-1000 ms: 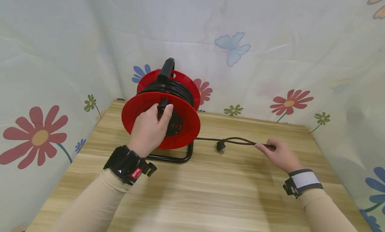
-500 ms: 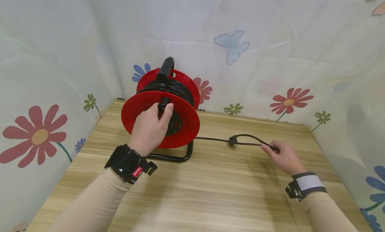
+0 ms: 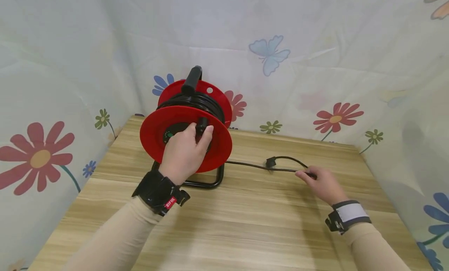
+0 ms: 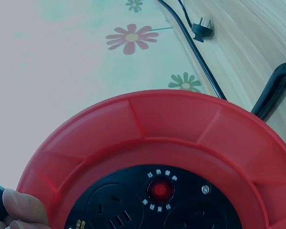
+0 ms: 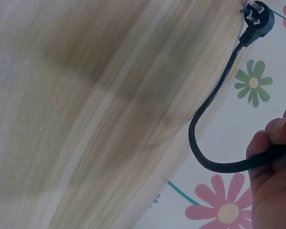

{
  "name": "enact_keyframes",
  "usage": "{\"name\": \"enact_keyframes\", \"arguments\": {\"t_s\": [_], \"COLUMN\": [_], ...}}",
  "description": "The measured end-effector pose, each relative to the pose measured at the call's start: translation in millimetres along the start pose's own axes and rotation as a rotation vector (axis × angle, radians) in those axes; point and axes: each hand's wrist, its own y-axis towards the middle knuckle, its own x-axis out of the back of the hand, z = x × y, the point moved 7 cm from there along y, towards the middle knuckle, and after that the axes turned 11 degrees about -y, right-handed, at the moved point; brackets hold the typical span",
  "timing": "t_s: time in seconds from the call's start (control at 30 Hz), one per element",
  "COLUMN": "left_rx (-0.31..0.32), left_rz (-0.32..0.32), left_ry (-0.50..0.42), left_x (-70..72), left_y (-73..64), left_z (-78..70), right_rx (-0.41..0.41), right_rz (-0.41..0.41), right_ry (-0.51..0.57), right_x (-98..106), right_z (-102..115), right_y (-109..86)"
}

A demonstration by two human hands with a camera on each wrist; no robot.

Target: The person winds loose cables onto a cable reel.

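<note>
A red cable reel (image 3: pixel 220 144) with black cable wound on it stands at the left of the table. My left hand (image 3: pixel 184 152) pinches the black crank knob (image 3: pixel 201 123) on the reel's front disc. A stretch of black cable (image 3: pixel 245 164) runs from the reel to my right hand (image 3: pixel 324 183), which grips it between thumb and fingers. Beyond that grip the cable's end bends back in a loop to a black plug (image 3: pixel 271 162). Metal pins show on the plug (image 5: pixel 258 19) in the right wrist view. Sockets and a red button (image 4: pixel 160 190) fill the reel's centre.
The reel rests on a black tube frame (image 3: pixel 207 185) with a carry handle (image 3: pixel 192 80) on top. Under it lies a wood-grain table (image 3: pixel 238 224). A white flower-print sheet (image 3: pixel 217 33) hangs behind and at both sides.
The reel has turned clockwise, its crank knob shifting rightward with my left hand. My right hand moved slightly right, then back left. The plug now lies farther right than a second ago.
</note>
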Motion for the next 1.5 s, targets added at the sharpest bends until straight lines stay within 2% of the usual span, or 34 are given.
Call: {"name": "enact_keyframes", "arguments": {"t_s": [0.63, 0.87, 1.13, 1.5], "left_rx": [-0.022, -0.023, -0.052, -0.033], "left_rz": [0.033, 0.055, 0.062, 0.106], "left_ry": [0.07, 0.096, 0.111, 0.153], "left_x": [-30.4, -44.1, -57.2, -74.2], "left_y": [-3.8, -7.5, -12.4, -20.8], "left_z": [-7.5, -3.6, 1.4, 11.2], "right_rx": [0.097, 0.121, 0.155, 0.186], "right_rz": [0.015, 0.023, 0.031, 0.041], "right_ry": [-0.03, -0.041, -0.024, -0.023], "right_x": [-8, -11, -13, -17], "right_z": [31, 42, 55, 67], "right_y": [12.3, 17.4, 22.0, 27.3]}}
